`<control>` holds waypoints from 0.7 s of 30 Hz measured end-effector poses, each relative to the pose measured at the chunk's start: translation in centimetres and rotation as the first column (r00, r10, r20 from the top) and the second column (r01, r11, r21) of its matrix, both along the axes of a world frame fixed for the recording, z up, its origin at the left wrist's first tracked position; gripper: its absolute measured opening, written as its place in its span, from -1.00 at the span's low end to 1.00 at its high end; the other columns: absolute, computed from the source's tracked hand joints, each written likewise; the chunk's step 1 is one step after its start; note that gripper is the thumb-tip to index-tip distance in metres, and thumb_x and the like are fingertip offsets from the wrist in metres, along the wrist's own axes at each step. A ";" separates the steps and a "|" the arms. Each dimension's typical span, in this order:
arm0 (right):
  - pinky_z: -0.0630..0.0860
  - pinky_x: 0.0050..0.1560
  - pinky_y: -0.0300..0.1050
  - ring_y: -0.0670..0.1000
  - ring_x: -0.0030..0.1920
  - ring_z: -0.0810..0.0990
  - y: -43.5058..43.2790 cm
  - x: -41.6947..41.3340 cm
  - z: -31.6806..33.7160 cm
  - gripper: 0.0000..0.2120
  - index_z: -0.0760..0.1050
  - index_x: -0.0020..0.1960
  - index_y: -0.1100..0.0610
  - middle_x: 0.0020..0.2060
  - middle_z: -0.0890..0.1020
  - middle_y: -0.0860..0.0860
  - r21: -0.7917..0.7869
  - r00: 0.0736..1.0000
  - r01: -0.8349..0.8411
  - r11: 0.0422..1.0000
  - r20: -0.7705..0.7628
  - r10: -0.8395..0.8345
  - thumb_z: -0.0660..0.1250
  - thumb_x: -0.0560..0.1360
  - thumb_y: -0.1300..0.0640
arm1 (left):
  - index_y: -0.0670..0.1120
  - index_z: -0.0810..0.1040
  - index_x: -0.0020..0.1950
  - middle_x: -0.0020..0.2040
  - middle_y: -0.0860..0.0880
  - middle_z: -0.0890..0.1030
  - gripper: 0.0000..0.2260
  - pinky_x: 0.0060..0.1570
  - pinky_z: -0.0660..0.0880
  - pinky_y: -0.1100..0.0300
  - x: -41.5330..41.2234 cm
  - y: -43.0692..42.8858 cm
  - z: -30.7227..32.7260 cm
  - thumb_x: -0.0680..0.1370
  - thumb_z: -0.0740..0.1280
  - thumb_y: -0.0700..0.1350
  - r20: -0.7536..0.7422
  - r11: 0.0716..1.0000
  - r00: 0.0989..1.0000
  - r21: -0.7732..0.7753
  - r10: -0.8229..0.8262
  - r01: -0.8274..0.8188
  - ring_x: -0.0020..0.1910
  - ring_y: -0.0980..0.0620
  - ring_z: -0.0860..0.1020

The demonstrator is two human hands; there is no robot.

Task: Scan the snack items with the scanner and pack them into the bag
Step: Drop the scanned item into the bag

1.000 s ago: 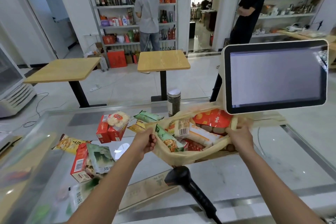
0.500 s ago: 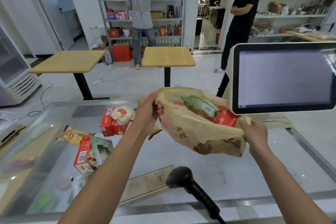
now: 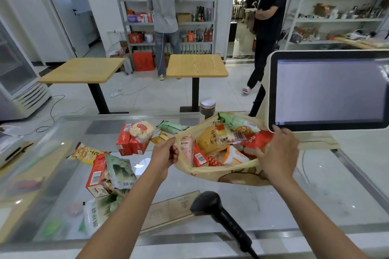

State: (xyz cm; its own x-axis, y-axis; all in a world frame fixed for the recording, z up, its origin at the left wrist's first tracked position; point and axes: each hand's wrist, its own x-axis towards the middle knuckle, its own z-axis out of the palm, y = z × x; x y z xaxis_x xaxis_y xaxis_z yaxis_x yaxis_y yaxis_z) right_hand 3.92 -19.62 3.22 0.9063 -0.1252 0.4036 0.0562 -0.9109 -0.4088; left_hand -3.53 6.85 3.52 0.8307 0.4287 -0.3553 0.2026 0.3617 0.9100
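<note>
A beige tote bag [image 3: 235,175] lies on the glass counter [image 3: 315,191], its mouth open toward me and stuffed with several snack packs. My left hand [image 3: 165,155] grips the bag's left rim. Over the bag's right rim my right hand [image 3: 277,153] hovers with fingers spread and slightly blurred, holding nothing that I can make out. The black handheld scanner [image 3: 212,206] lies near the counter's front edge, between my forearms, untouched. Loose snacks sit left of the bag: red boxes [image 3: 126,143] under a rice cracker pack [image 3: 141,130], a green packet [image 3: 171,127] and a red carton [image 3: 95,176].
A touchscreen monitor [image 3: 328,92] stands at the right, just behind the bag. A lidded jar [image 3: 207,109] sits at the counter's far edge. A wooden sign [image 3: 168,210] lies flat beside the scanner. Two people stand by the shelves beyond two small tables.
The bag, lifted and tipped up half a second ago, has come back down onto the counter with its mouth open. My right hand has loosened from the right rim; the left still grips.
</note>
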 end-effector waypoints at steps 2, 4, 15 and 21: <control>0.32 0.31 0.09 0.16 0.32 0.36 1.5 0.3 0.4 -0.32 0.34 0.38 0.10 0.32 0.42 0.11 -0.127 0.984 -0.171 0.977 0.029 0.176 0.50 0.35 0.00 | -0.12 0.38 -0.37 -0.55 0.00 0.40 -0.70 -0.49 0.29 0.28 -0.1 0.1 0.1 0.57 0.24 -0.17 0.013 1.000 1.000 -0.004 -0.005 0.005 -0.58 0.10 0.30; 0.26 0.36 0.06 0.13 0.33 0.37 2.6 1.3 0.2 -0.42 0.35 0.38 0.07 0.32 0.44 0.07 -0.123 0.971 -0.238 0.964 -0.008 0.239 0.45 0.41 0.07 | -0.12 0.39 -0.37 -0.53 -0.01 0.40 -0.70 -0.48 0.31 0.28 -0.2 0.2 0.1 0.57 0.24 -0.18 0.021 1.000 1.000 0.003 -0.021 0.021 -0.57 0.09 0.31; 0.30 0.27 0.09 0.10 0.32 0.37 8.0 -0.8 -1.7 -0.57 0.39 0.34 0.07 0.33 0.43 0.05 -0.479 0.904 -0.425 0.768 -0.267 0.333 0.20 0.57 -0.13 | -0.13 0.42 -0.31 -0.43 -0.05 0.42 -0.72 -0.37 0.38 0.24 -0.1 0.6 0.2 0.60 0.22 -0.11 0.045 0.999 0.998 0.036 -0.042 0.040 -0.49 0.07 0.36; 0.46 -0.19 0.02 0.14 -0.15 0.51 6.1 -3.1 -1.8 -0.45 0.58 0.01 0.18 -0.17 0.57 0.09 -0.311 0.871 -0.443 0.841 0.075 0.486 0.02 0.53 -0.22 | -0.20 0.52 -0.23 -0.38 -0.06 0.54 -0.53 -0.38 0.43 0.23 -2.0 0.4 -2.7 0.60 0.13 0.16 -0.048 0.956 0.998 0.288 -0.042 0.054 -0.44 0.05 0.44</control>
